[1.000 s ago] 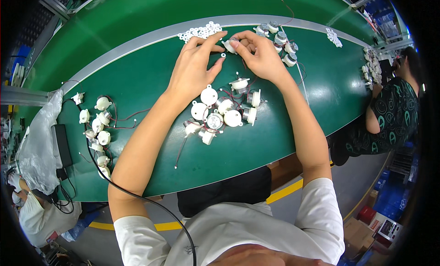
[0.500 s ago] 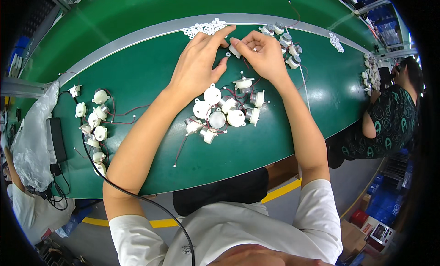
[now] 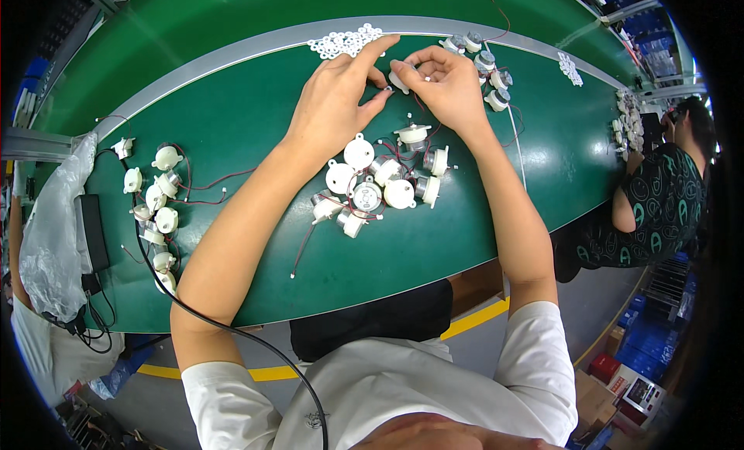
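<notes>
At the far middle of the green table [image 3: 256, 287], my left hand [image 3: 329, 101] pinches a small white ring-shaped washer [image 3: 388, 88] between thumb and a bent finger, with the index finger stretched out above. Just right of it, my right hand [image 3: 446, 89] is closed on a small white-capped motor [image 3: 398, 81], partly hidden by the fingers. The washer and this motor are close but look apart. Beyond my left hand lies a pile of white washers [image 3: 341, 43]. Between my forearms sits a cluster of similar motors [image 3: 367, 196] with thin red and black wires.
More motors stand at the left [image 3: 167, 220] and far right [image 3: 496, 100]. A black cable [image 3: 256, 339] crosses over my left forearm. Clear plastic bag [image 3: 54, 233] and black box [image 3: 94, 233] lie at the left edge. A co-worker [image 3: 659, 194] sits at the right.
My left thumb and finger have closed on the washer, which has risen slightly toward the motor. My right hand keeps its hold on the motor, nearly still.
</notes>
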Motion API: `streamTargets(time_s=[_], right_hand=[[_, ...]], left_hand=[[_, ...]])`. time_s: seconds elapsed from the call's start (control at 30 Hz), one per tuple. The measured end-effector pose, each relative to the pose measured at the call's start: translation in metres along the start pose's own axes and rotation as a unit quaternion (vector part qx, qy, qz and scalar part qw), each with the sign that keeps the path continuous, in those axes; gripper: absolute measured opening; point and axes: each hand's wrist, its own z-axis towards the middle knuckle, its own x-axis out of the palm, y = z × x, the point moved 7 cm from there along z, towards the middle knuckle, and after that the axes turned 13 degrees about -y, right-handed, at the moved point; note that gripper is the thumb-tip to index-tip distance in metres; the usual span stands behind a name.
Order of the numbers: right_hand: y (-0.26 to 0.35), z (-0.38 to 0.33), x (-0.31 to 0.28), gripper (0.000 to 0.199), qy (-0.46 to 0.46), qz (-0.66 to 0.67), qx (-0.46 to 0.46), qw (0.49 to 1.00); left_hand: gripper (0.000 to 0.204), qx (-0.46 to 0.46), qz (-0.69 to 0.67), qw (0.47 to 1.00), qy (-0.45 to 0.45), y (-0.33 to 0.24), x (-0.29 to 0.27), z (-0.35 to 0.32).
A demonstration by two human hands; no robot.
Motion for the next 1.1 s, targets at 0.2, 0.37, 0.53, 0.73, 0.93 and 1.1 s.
streamTargets(time_s=[0.2,0.37,0.53,0.73,0.93,1.1], right_hand=[[-0.003,-0.003,0.003,0.031,0.038,0.039,0.009,0.998],[-0.005,-0.005,0.007,0.028,0.053,0.116,0.012,0.992],[-0.005,-0.006,0.01,0.027,0.062,0.086,0.003,0.994],[-0.002,-0.006,0.008,0.03,0.052,0.086,-0.016,0.995],[-0.003,-0.004,0.005,0.031,0.082,0.068,-0.063,0.992],[0.033,-0.014,0.001,0.028,0.079,-0.032,-0.147,0.985]], left_hand=[[0.07,0.0,-0.006,1.0,0.007,-0.002,-0.003,0.0],[0.058,0.029,-0.025,0.999,-0.002,0.0,-0.005,0.003],[0.052,-0.005,-0.057,0.998,0.006,0.002,-0.007,0.006],[0.052,0.04,-0.008,0.999,0.021,-0.002,-0.004,0.001],[0.052,0.109,0.052,0.99,0.073,-0.005,-0.003,0.004],[0.051,0.135,0.065,0.985,0.087,-0.009,-0.005,0.005]])
